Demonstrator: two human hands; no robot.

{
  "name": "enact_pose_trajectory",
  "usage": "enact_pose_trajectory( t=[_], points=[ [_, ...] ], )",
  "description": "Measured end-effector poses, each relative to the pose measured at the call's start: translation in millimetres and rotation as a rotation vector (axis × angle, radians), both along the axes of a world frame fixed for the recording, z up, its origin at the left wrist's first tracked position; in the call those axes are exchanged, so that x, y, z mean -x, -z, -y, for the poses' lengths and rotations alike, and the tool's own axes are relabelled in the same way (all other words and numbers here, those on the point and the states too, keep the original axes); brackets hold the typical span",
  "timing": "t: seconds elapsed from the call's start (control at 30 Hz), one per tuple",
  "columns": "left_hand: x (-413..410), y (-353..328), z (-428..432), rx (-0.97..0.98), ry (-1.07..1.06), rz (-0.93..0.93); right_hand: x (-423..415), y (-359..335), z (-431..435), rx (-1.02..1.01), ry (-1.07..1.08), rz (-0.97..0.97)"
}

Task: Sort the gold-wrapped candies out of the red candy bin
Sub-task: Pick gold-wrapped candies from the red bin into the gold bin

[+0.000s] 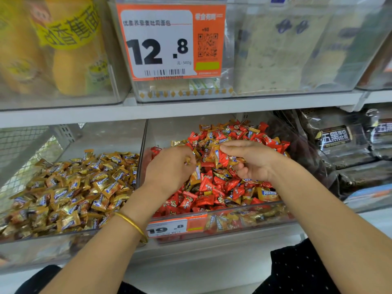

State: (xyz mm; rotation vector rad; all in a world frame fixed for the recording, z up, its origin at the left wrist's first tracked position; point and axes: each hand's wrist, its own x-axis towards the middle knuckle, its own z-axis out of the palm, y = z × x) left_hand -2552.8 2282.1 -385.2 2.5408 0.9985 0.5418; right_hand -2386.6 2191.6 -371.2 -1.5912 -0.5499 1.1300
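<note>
**Two hands in the red candy bin (265,211)**

Pinching one gold-wrapped candy (187,161) in the curled left hand (169,168), clutching a mixed red-and-gold handful (222,158) in the right hand (254,164) just beside it. Plenty more gold ones (268,193) scattered under both grips.

The clear plastic bin of red-wrapped candies (244,210) sits on the lower shelf, piled high at the back. Small shiny gold-wrapped candies (268,193) with blue labels lie mixed in with the red ones. Just beside it on the left, another clear plastic bin (53,245) is full of gold ones.
</note>
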Motion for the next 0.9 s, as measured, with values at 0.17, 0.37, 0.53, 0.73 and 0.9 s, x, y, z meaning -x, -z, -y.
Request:
enact_pose_trajectory(
  t=[0.17,0.37,0.53,0.73,0.9],
  points=[
    [3,-7,-2,0.152,-0.037,0.299,3,1,-1,-0.028,-0.029,0.001],
    [2,-4,7,0.104,-0.031,0.217,11,3,-4,-0.020,-0.188,0.142],
    [0,-2,8,0.088,-0.028,0.212,11,4,-6,-0.030,-0.259,0.219],
    [-5,6,8,0.094,-0.033,0.178,17,7,-10,0.002,-0.275,0.372],
    [-5,4,6,0.064,-0.049,0.139,20,11,-13,-0.030,-0.209,0.475]
  ],
)
